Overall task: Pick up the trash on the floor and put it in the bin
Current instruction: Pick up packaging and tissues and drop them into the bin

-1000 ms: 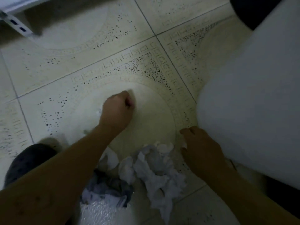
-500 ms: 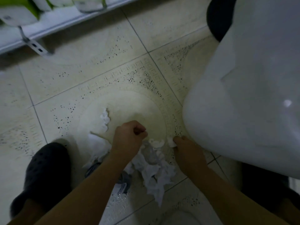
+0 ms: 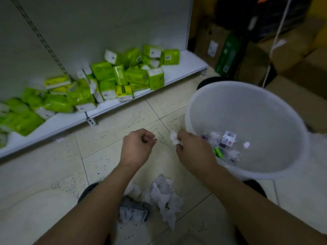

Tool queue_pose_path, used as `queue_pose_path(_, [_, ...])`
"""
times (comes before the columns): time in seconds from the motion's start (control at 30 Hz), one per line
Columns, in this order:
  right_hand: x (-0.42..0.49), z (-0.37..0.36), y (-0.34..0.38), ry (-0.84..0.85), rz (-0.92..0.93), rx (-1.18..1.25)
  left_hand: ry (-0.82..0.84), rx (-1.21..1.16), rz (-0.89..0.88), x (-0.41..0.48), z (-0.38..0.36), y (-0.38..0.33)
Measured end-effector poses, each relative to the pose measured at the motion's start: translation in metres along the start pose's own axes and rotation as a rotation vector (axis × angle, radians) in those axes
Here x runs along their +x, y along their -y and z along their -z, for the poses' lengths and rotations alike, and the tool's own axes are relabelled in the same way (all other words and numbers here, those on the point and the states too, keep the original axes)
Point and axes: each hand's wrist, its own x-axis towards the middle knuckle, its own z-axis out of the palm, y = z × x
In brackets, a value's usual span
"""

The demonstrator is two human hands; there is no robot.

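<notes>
Two fingers [image 3: 182,135] of the right hand [image 3: 192,151], thumb and forefinger, pinch a small crumpled white tissue wad [image 3: 174,137]; the other fingers are curled under. The wad is held above the tile floor [image 3: 44,174], just beside the near-left rim of the white plastic bin [image 3: 188,112] and not yet over its opening. The left hand [image 3: 137,147] is level with it and a little apart, fingers curled tight into the palm; a thin sliver [image 3: 155,138] pokes out at the thumb tip, too small to identify. Inside the bin lie wrappers, a green scrap and white bits. Between the forearms, on the floor, a pile of crumpled white tissue [image 3: 164,193] touches a greyish plastic wrapper [image 3: 132,209]. A dark shoe [image 3: 86,190] shows beside the left forearm. Beyond the hands, a low white shelf [image 3: 182,68] carries heaped green tissue packs [image 3: 123,75].
</notes>
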Motion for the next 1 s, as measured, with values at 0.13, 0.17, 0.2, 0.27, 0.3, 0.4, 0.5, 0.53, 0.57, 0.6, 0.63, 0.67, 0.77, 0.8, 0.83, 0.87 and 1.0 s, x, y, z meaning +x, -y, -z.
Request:
queue_pose_path(0.13, [-0.008, 0.072, -0.030, -0.114, -0.089, 0.000, 0.012, 0.026, -0.095, -0.014, -0.004, -0.049])
queue_pose_path(0.17, [-0.012, 0.087, -0.042, -0.154, -0.124, 0.004, 0.024, 0.027, -0.112, -0.018, -0.011, -0.060])
queue_pose_path(0.2, [-0.017, 0.098, -0.057, -0.189, -0.164, 0.004, 0.034, 0.025, -0.123, -0.022, -0.019, -0.071])
queue_pose_path(0.27, [-0.031, 0.111, -0.087, -0.186, -0.239, 0.007, 0.055, 0.018, -0.133, -0.029, -0.040, -0.089])
queue_pose_path(0.3, [-0.039, 0.114, -0.101, -0.120, -0.271, 0.013, 0.075, 0.008, -0.133, -0.033, -0.051, -0.098])
queue_pose_path(0.4, [-0.058, 0.115, -0.130, 0.085, -0.373, 0.070, 0.143, 0.041, -0.139, -0.044, -0.083, -0.120])
queue_pose_path(0.5, [-0.056, 0.123, -0.141, -0.056, -0.437, 0.208, 0.187, 0.204, -0.129, -0.053, -0.103, -0.134])
queue_pose_path(0.53, [-0.054, 0.127, -0.140, -0.097, -0.435, 0.225, 0.200, 0.226, -0.120, -0.056, -0.105, -0.136])
queue_pose_path(0.57, [-0.054, 0.131, -0.138, -0.112, -0.425, 0.235, 0.207, 0.256, -0.116, -0.058, -0.104, -0.138])
queue_pose_path(0.6, [-0.055, 0.133, -0.135, -0.102, -0.407, 0.238, 0.205, 0.286, -0.116, -0.060, -0.101, -0.137])
queue_pose_path(0.63, [-0.056, 0.134, -0.131, -0.078, -0.381, 0.243, 0.202, 0.311, -0.112, -0.061, -0.096, -0.134])
queue_pose_path(0.67, [-0.057, 0.134, -0.126, -0.049, -0.351, 0.257, 0.193, 0.321, -0.102, -0.061, -0.090, -0.130])
queue_pose_path(0.77, [-0.059, 0.127, -0.105, 0.041, -0.258, 0.338, 0.168, 0.327, -0.082, -0.064, -0.064, -0.107])
queue_pose_path(0.8, [-0.059, 0.123, -0.096, 0.074, -0.231, 0.337, 0.163, 0.334, -0.073, -0.066, -0.055, -0.097])
queue_pose_path(0.83, [-0.060, 0.118, -0.087, 0.106, -0.208, 0.322, 0.163, 0.348, -0.059, -0.068, -0.046, -0.087])
queue_pose_path(0.87, [-0.062, 0.112, -0.077, 0.135, -0.190, 0.307, 0.172, 0.368, -0.038, -0.071, -0.037, -0.076])
queue_pose_path(1.0, [-0.071, 0.074, -0.035, 0.253, -0.128, 0.251, 0.224, 0.444, 0.041, -0.080, -0.005, -0.027])
